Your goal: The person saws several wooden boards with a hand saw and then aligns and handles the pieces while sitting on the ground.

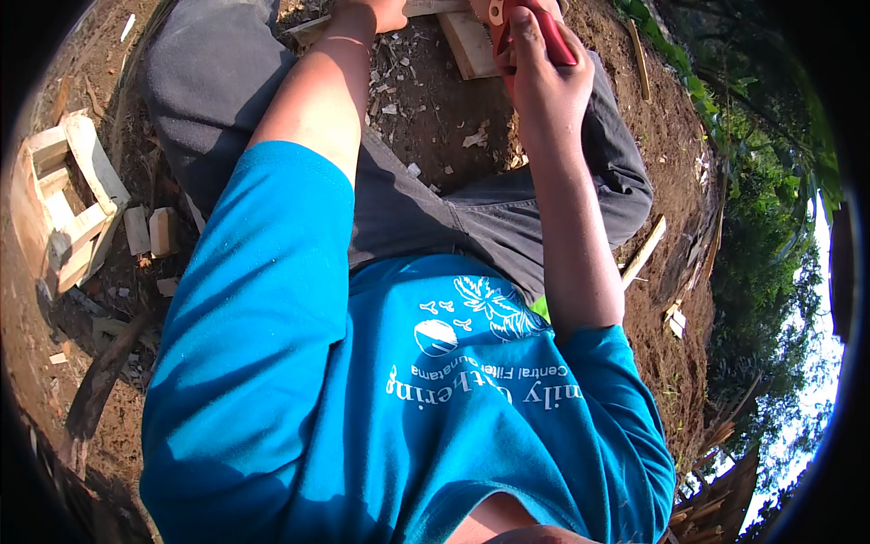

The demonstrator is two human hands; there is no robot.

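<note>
My right hand is closed around the grip of a red-handled tool at the top edge. An orange part with a light round spot shows beside the grip; the rest of the tool lies out of the picture, so its kind is unclear. My left hand is cut off by the top edge, and its fingers are mostly hidden. Close to it lies a pale strip of wood. Between both hands, a short wooden board slants over the soil.
At the left stands a box-like wooden frame, with small wood blocks beside it. Wood chips litter the soil between my bent legs in dark trousers. A pale stick lies at the right, before green plants.
</note>
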